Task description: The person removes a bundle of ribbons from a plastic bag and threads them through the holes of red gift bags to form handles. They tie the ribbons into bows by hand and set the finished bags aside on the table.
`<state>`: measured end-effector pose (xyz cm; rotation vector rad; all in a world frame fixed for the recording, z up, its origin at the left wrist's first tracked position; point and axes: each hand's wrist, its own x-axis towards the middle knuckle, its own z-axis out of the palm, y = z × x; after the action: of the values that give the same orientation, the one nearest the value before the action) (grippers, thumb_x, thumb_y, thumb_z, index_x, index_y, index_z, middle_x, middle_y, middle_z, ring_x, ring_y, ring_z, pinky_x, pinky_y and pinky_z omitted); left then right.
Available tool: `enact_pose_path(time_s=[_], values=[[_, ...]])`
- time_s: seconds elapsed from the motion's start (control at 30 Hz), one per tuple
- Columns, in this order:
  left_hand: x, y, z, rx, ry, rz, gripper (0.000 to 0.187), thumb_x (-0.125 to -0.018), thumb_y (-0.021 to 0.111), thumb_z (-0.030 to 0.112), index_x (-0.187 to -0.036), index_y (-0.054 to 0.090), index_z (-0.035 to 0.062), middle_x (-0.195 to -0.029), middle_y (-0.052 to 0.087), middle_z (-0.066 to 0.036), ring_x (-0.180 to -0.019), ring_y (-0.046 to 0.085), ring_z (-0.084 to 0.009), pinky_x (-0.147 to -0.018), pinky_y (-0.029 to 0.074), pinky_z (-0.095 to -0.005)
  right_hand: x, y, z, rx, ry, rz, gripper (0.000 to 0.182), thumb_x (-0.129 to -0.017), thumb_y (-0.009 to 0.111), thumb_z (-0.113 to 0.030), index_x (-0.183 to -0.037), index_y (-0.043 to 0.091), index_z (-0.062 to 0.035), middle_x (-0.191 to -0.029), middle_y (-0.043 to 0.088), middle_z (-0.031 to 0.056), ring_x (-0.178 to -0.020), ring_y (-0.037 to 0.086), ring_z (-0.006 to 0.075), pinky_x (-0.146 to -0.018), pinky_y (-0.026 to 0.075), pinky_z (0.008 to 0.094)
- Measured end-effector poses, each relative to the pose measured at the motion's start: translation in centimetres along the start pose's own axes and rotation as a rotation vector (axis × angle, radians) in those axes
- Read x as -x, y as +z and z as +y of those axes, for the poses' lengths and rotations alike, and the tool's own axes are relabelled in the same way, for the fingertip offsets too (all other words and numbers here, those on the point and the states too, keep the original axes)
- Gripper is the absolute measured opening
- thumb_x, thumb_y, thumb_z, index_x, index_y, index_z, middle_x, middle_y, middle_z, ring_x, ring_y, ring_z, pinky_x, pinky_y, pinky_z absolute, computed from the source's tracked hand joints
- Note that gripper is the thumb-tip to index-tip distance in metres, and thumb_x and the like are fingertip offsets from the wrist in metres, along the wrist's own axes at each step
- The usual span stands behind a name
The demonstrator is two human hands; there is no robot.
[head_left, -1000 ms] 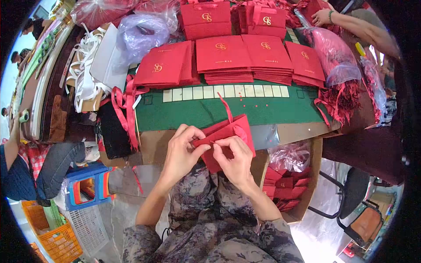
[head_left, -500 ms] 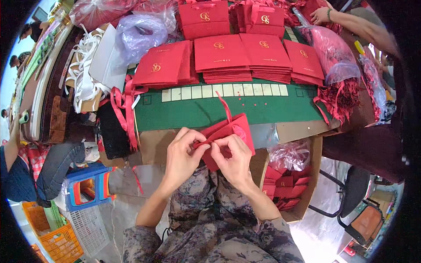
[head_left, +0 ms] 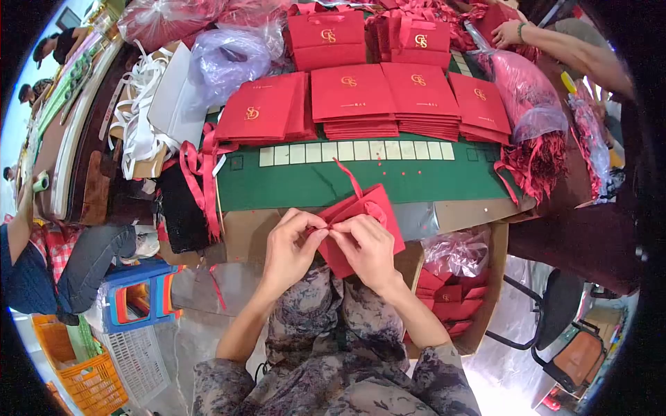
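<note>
A small red paper gift bag (head_left: 338, 262) is held tilted above my lap, at the near edge of the table. A red ribbon (head_left: 349, 177) sticks up from its top, and another loop of pink-red ribbon (head_left: 375, 212) shows at its right side. My left hand (head_left: 290, 244) is closed, thumb and forefinger pinching at the bag's left upper edge. My right hand (head_left: 369, 251) lies across the bag, its fingertips pinched together against those of the left. Whatever small piece sits between the fingertips is hidden.
Stacks of flat red bags (head_left: 354, 97) stand on the green mat (head_left: 277, 184). White ribbons (head_left: 142, 118) and hanging red ribbons (head_left: 201, 180) lie left; bagged red tassels (head_left: 531, 104) lie right. A cardboard box (head_left: 494, 277) of red bags stands below. Another person's hand (head_left: 510, 33) works at upper right.
My fingertips have drawn closer together at the bag's edge, and the right fingers have flattened. The bag has shifted slightly; the whole view has moved a little.
</note>
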<state>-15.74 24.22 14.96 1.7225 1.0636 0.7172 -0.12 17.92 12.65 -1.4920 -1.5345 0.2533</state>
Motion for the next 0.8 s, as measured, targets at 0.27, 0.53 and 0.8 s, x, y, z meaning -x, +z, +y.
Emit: enact_pose_path(time_s=[0.27,0.53,0.8], values=[[-0.4,-0.2,-0.7,0.034,0.049,-0.064,0.01,-0.085,0.072,0.004,-0.094,0.069,0.0017,-0.09,0.06,-0.003,-0.073,0.056,-0.0081,-0.061,0.045,-0.0243,-1.3,-3.3,-1.9,0.014,0.12,-0.176,0.02,-0.078,0.078,-0.008,-0.093,0.065,-0.004,-0.084,0.064,0.0081,-0.071,0.064,0.0221,-0.061,0.05,0.0321],[0.3,-0.5,1.5,-0.139,0.276,-0.05,0.013,-0.08,0.077,0.007,-0.091,0.069,0.0052,-0.088,0.057,-0.006,-0.071,0.062,-0.0157,-0.061,0.05,-0.0296,-5.1,-6.0,-0.9,0.091,0.051,-0.497,0.016,-0.089,0.067,-0.019,-0.091,0.069,-0.0027,-0.084,0.063,0.0117,-0.078,0.061,0.0316,-0.072,0.049,0.0401],[0.6,-0.1,1.4,-0.386,0.611,0.019,0.017,-0.077,0.079,0.01,-0.09,0.069,0.007,-0.091,0.055,-0.009,-0.073,0.064,-0.023,-0.061,0.054,-0.0354,-8.8,-6.4,2.2,-0.247,0.26,-1.013,0.021,-0.085,0.072,-0.02,-0.092,0.074,-0.0002,-0.081,0.073,0.0086,-0.077,0.066,0.0144,-0.075,0.05,0.0302]])
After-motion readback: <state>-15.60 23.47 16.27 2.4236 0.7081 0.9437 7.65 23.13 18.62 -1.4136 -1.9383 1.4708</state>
